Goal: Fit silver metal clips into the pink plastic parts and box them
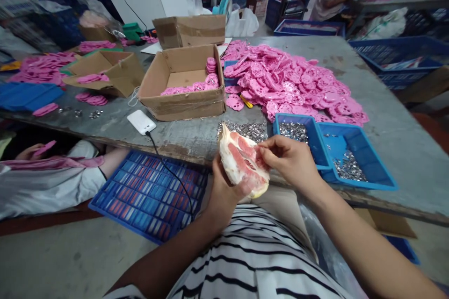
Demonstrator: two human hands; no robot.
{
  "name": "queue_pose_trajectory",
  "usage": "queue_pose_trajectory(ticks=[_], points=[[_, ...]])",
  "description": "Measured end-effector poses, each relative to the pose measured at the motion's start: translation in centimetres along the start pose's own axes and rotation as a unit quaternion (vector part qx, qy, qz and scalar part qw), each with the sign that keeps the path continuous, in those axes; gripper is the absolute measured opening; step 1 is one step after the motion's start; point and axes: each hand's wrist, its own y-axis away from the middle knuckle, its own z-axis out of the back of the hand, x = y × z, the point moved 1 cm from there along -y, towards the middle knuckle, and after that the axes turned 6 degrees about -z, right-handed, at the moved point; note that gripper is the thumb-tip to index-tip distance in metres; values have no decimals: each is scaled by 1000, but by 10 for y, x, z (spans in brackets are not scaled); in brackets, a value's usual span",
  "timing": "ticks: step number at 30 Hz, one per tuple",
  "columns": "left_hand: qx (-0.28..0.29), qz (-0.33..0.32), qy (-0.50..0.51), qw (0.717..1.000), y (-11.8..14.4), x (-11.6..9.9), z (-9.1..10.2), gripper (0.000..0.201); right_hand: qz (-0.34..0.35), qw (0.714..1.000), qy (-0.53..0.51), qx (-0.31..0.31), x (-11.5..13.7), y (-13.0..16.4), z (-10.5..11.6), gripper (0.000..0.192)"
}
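Ahead of my hands I find the grey counter (386,117) edge blocked by two blue plastic trays of metal bits (345,156), the heap of pink plastic pieces (291,81) and the open cardboard box (182,81). Bare counter lies open far right.

The pomelo piece (242,161) shows pink-red flesh under pale cream pith. Bright pink plastic parts (291,81) lie heaped on the grey table (396,126). 2 blue trays (336,149) carry silver bits. The cardboard box (182,84) is brown, the shirt (259,257) black-and-white striped.
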Motion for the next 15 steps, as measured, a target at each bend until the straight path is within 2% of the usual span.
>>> queue_pose_trajectory(ticks=[3,7,13,15], points=[[6,9,17,1000,1,-1,-2,89,-71,993,-93,27,0,0,1,16],[14,12,33,999,1,-3,-5,87,-120,972,-199,38,1,-5,3,18],[1,43,49,998,1,-4,-5,80,-117,928,-353,-21,6,-5,11,18],[-5,44,45,998,1,-6,-4,80,-90,925,-370,17,19,9,15,15]])
